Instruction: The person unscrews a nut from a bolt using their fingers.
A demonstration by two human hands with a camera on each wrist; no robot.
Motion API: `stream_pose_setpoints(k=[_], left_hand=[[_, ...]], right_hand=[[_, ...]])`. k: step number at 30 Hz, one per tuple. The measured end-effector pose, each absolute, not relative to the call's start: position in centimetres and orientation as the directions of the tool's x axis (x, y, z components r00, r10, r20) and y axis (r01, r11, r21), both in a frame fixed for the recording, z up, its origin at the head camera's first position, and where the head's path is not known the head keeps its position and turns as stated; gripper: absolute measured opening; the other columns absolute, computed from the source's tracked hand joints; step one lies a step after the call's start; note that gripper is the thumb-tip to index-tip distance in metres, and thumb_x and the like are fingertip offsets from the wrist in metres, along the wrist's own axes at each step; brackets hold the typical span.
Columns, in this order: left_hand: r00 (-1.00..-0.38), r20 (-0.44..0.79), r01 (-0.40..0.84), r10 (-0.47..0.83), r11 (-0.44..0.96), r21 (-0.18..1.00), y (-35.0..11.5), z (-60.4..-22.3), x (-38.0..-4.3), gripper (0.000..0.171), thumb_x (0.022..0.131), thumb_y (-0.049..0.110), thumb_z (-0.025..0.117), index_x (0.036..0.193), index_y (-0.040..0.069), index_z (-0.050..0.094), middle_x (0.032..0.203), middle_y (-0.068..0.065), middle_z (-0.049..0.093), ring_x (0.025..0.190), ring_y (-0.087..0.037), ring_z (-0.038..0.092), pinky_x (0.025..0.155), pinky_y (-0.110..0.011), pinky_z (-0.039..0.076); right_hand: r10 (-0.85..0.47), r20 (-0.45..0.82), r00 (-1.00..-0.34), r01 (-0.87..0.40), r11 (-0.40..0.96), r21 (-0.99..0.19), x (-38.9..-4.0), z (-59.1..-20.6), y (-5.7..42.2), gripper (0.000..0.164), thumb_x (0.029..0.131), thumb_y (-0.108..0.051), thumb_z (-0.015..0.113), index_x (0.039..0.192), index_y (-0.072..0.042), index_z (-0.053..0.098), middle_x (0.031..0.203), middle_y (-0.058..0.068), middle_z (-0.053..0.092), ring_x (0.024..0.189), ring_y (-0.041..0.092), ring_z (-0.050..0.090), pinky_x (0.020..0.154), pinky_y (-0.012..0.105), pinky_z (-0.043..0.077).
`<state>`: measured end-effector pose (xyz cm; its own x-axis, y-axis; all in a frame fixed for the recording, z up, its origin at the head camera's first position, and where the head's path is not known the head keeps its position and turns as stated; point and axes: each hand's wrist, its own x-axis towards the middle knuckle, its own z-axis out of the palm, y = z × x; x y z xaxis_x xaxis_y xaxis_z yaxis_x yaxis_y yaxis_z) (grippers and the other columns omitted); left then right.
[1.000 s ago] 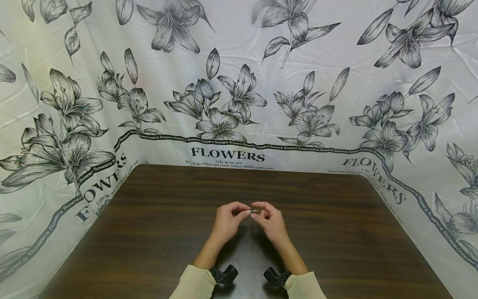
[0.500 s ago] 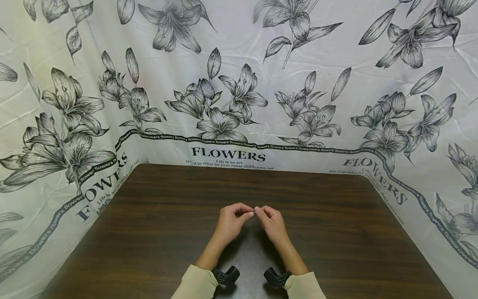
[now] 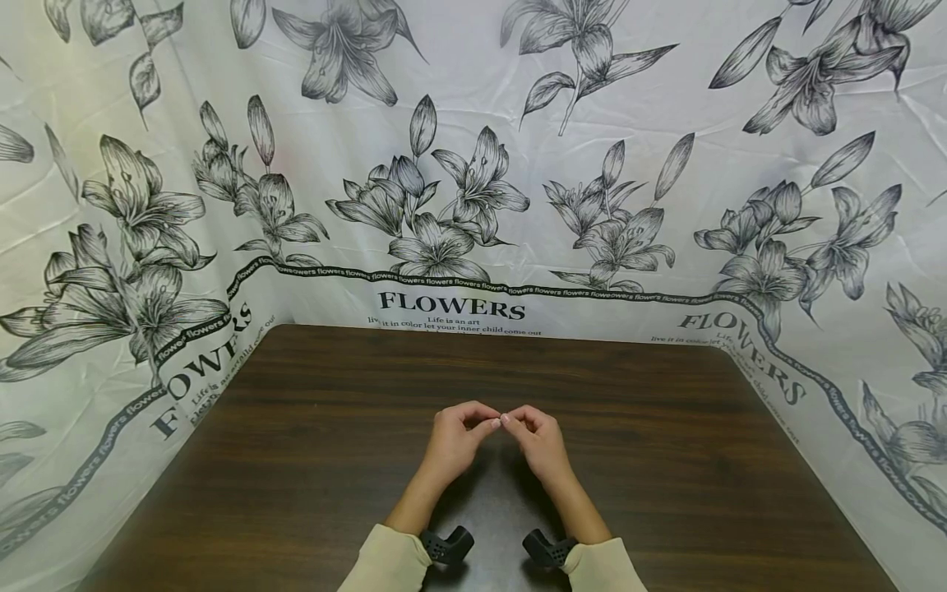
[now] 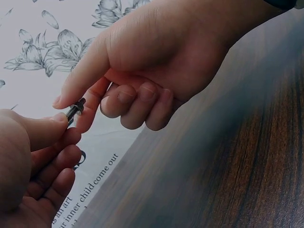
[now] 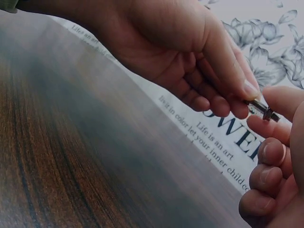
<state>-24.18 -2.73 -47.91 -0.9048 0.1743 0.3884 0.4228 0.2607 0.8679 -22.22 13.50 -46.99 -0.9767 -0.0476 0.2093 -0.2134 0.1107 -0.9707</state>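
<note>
Over the middle of the table, my left hand (image 3: 453, 440) and right hand (image 3: 543, 448) meet at their fingertips. A small metal bolt (image 4: 71, 114) with visible threads lies between them. My left thumb and index finger pinch one end of it, as both wrist views show. Near its other end sits a nut (image 5: 268, 114), with my right thumb and index finger around it. The remaining right fingers are curled in. Fingertips hide the bolt almost wholly in the head view and cover its left end in the wrist views.
The dark wood-grain table (image 3: 333, 395) spreads beneath both hands. White cloth (image 3: 481, 74) printed with lilies and lettering hangs behind the table and along its sides. Black wrist-worn devices, left (image 3: 447, 545) and right (image 3: 547, 548), sit by the pale sleeves.
One second ago the right thumb and index finger were spread and the bolt showed between the hands. The right fingertips have since closed in at its end. The left hand has barely moved.
</note>
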Motion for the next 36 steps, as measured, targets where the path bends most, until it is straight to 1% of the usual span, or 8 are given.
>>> stream_pose_setpoints(k=[3,6,12,21,25,29,33,36], left_hand=[[-0.906,0.388,0.421,0.171,0.257,0.87,-2.8,-47.9,-24.2,0.008,0.086,0.017,0.075,0.088,0.009,0.075,0.081,0.007,0.069,0.074,-0.013,0.063,0.068,-0.037,0.053],[-0.906,0.389,0.42,0.166,0.251,0.872,-2.8,-47.9,-24.3,0.006,0.086,0.014,0.075,0.088,0.009,0.075,0.08,0.006,0.07,0.074,-0.015,0.063,0.068,-0.039,0.053],[-0.909,0.385,0.414,0.159,0.253,0.874,-2.8,-48.0,-24.3,0.006,0.086,0.013,0.075,0.088,0.008,0.075,0.08,0.006,0.07,0.074,-0.015,0.063,0.067,-0.039,0.053],[-0.91,0.381,0.412,0.161,0.257,0.874,-2.8,-48.1,-24.3,0.004,0.085,0.011,0.075,0.088,0.008,0.075,0.08,0.006,0.07,0.074,-0.012,0.063,0.068,-0.038,0.053],[-0.911,0.38,0.409,0.159,0.258,0.875,-2.8,-48.1,-24.2,0.005,0.086,0.012,0.075,0.088,0.008,0.075,0.08,0.006,0.07,0.075,-0.012,0.063,0.068,-0.038,0.053],[-0.914,0.374,0.403,0.154,0.26,0.877,-2.8,-48.0,-24.3,0.006,0.086,0.012,0.075,0.089,0.007,0.074,0.08,0.006,0.069,0.074,-0.012,0.063,0.068,-0.038,0.053],[-0.915,0.375,0.402,0.15,0.263,0.877,-2.8,-48.0,-24.2,0.005,0.085,0.01,0.075,0.089,0.007,0.074,0.079,0.006,0.069,0.073,-0.011,0.063,0.068,-0.038,0.053],[-0.913,0.381,0.407,0.148,0.262,0.875,-2.8,-47.9,-24.2,0.004,0.084,0.009,0.076,0.089,0.008,0.075,0.079,0.006,0.069,0.073,-0.011,0.063,0.068,-0.038,0.052]], right_hand=[[-0.057,0.25,-0.966,-0.255,0.096,-0.962,-21.6,-46.1,13.3,0.013,0.091,-0.002,0.065,0.09,0.011,0.066,0.056,-0.003,0.043,0.049,0.005,0.038,0.048,0.02,0.032],[-0.064,0.287,-0.956,-0.292,0.081,-0.953,-21.6,-46.1,13.3,0.009,0.09,0.001,0.066,0.092,0.01,0.066,0.057,-0.003,0.042,0.049,0.005,0.037,0.047,0.02,0.031],[-0.078,0.316,-0.946,-0.321,0.055,-0.946,-21.7,-46.2,13.3,0.012,0.088,0.004,0.067,0.097,0.011,0.066,0.057,-0.002,0.041,0.049,0.004,0.035,0.048,0.02,0.029],[-0.096,0.329,-0.939,-0.335,0.054,-0.941,-21.8,-46.4,13.5,0.013,0.087,0.004,0.068,0.098,0.011,0.066,0.056,-0.002,0.04,0.048,0.004,0.034,0.05,0.02,0.03],[-0.094,0.323,-0.942,-0.329,0.045,-0.943,-21.7,-46.2,13.4,0.012,0.087,0.005,0.067,0.098,0.011,0.065,0.056,-0.002,0.041,0.048,0.004,0.035,0.05,0.02,0.03],[-0.074,0.285,-0.956,-0.287,0.02,-0.958,-21.6,-46.1,13.5,0.012,0.09,0.004,0.064,0.1,0.011,0.065,0.056,-0.002,0.042,0.047,0.005,0.036,0.047,0.02,0.031],[-0.059,0.243,-0.968,-0.244,0.017,-0.97,-21.6,-46.1,13.6,0.014,0.094,0.0,0.06,0.101,0.011,0.064,0.056,-0.001,0.042,0.046,0.005,0.037,0.045,0.02,0.031],[-0.048,0.204,-0.978,-0.206,0.025,-0.978,-22.2,-47.2,13.8,0.016,0.096,-0.005,0.059,0.102,0.009,0.065,0.056,0.0,0.041,0.045,0.006,0.036,0.045,0.02,0.03]])
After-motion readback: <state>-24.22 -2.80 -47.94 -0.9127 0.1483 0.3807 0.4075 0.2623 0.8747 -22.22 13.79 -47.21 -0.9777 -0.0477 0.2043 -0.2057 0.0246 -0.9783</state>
